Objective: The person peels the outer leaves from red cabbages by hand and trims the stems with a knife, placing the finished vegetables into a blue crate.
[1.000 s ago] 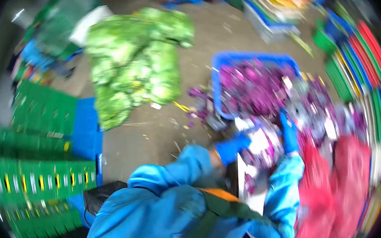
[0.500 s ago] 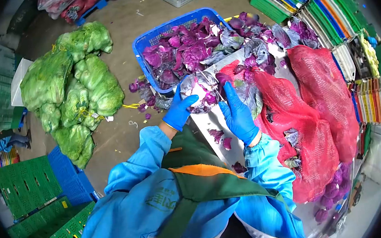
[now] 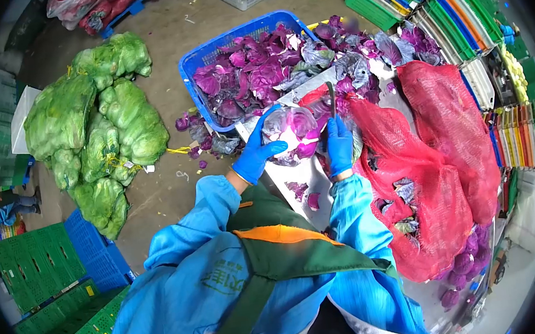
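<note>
The concrete floor [image 3: 168, 67] carries a pile of green cabbages in net bags [image 3: 92, 119], which lies well to the left of the blue crate [image 3: 189, 78]. To the right of that crate and below it, two bulging red net sacks [image 3: 435, 170] lie one beside the other, with purple heads showing through the mesh at their lower end. Stacks of coloured crates [image 3: 451, 1] stand on edge beyond the crate's right side. The blue crate itself is heaped with loose purple cabbage leaves, some spilling over its right rim. Just below the crate runs a white table [image 3: 290, 168], its near end touching the crate's lower corner. Over the table, right at that corner, is the red cabbage [image 3: 289, 126]: the gloved left hand [image 3: 254, 153] cups it from the left with fingers spread around it. The gloved right hand [image 3: 340, 144] is closed about a knife [image 3: 331, 96], blade pointing up toward the crate, just right of the cabbage. A few purple scraps [image 3: 302, 192] lie on the table below the crate.
</note>
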`<state>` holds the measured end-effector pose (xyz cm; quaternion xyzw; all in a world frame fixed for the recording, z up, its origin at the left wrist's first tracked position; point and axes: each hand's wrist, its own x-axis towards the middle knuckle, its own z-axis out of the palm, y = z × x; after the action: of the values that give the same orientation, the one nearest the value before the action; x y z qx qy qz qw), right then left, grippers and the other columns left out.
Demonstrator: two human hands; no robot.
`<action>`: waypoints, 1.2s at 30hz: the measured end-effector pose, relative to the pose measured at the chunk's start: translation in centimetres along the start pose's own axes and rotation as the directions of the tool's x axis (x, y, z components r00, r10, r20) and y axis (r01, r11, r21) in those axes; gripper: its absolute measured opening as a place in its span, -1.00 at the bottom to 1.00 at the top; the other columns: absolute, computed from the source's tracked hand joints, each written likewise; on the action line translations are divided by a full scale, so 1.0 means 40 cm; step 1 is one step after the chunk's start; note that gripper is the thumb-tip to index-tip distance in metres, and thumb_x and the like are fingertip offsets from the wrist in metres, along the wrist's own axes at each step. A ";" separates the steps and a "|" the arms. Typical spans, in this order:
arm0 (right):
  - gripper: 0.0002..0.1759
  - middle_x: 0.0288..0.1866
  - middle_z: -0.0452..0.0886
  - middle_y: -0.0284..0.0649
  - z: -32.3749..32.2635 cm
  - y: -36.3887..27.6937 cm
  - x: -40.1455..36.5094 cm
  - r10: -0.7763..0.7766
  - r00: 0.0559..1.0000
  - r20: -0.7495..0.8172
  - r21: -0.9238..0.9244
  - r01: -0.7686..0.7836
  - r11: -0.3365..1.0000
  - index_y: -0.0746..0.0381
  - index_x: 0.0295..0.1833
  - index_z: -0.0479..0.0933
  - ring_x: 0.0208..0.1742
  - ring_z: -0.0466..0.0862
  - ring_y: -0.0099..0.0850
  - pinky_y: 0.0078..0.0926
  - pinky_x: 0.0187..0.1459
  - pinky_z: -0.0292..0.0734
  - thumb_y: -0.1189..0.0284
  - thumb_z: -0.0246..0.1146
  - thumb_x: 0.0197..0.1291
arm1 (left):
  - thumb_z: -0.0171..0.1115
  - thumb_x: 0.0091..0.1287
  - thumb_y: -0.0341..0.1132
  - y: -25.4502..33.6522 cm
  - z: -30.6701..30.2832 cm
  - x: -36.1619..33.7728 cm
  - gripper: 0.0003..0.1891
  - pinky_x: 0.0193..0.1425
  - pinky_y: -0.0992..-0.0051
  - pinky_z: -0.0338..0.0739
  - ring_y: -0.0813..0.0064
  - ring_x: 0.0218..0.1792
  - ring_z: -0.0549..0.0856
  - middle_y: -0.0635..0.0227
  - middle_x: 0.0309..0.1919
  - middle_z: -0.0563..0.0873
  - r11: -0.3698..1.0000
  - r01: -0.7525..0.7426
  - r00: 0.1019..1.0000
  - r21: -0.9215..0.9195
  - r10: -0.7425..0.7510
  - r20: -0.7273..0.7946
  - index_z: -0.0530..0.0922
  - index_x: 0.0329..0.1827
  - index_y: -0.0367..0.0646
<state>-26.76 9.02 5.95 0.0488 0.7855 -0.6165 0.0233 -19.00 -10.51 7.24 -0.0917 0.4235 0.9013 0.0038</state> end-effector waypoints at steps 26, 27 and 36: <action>-0.51 0.20 0.50 0.13 0.005 0.065 0.043 -0.226 0.921 0.317 -0.378 0.341 0.861 0.19 0.35 0.37 0.06 0.61 0.03 -0.21 -0.01 0.54 0.24 0.08 0.38 | 0.64 -0.11 -0.12 -0.081 -0.086 0.188 0.01 0.43 0.31 0.26 0.26 0.35 0.37 0.12 0.34 0.37 0.651 -0.104 0.961 0.752 -0.129 0.244 0.25 0.43 -0.10; -0.55 0.10 0.58 0.13 0.019 0.068 0.064 -0.161 0.977 0.141 -0.316 0.198 0.928 0.22 0.30 0.43 0.02 0.65 -0.03 -0.23 -0.04 0.55 0.24 0.08 0.39 | 0.64 -0.12 -0.11 -0.084 -0.082 0.184 0.01 0.44 0.31 0.24 0.25 0.36 0.35 0.11 0.34 0.37 0.628 -0.155 0.956 0.763 -0.100 0.276 0.25 0.43 -0.12; -0.71 -0.60 0.47 -0.40 0.047 0.054 -0.003 0.397 0.910 0.117 0.497 -0.400 0.770 0.21 -0.07 0.60 -0.69 0.37 -0.65 -0.62 -0.66 0.22 0.24 0.08 0.44 | 0.64 -0.11 -0.29 -0.261 -0.049 0.079 0.19 0.33 0.33 0.38 0.26 0.29 0.41 0.05 0.35 0.29 0.691 -0.109 0.900 0.715 0.374 -0.225 -0.06 0.50 -0.25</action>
<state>-26.45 7.71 3.41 0.2166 0.5654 -0.7831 0.1417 -20.90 -5.55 -2.47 -0.1863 0.7280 0.6402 -0.1593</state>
